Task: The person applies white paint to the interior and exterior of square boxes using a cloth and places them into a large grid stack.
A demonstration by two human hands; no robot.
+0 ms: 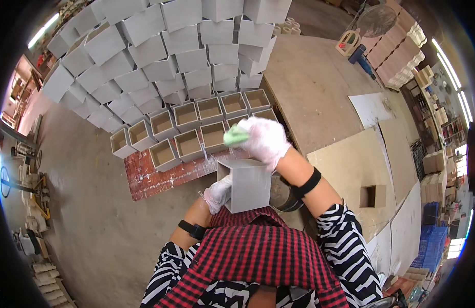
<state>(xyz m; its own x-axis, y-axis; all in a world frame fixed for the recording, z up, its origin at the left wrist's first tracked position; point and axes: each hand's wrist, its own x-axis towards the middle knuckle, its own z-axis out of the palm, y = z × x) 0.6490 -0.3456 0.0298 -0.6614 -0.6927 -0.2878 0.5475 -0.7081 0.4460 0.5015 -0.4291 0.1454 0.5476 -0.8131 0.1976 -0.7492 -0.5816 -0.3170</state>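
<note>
A grey open-topped square box [249, 185] rests on my lap over a red checked apron. My left hand [218, 193], in a thin clear glove, grips its lower left edge. My right hand [265, 139], also gloved, hovers above the box's far rim and is closed around a green sponge [235, 136]. The box's inside is hidden from here.
Rows of similar open boxes [188, 134] stand on a red patterned board [160, 177] ahead, with a tall stack of grey boxes [160, 46] behind. A wooden table [319, 87] lies right, with one small box [372, 195]. A dark bucket [284, 195] sits by my right arm.
</note>
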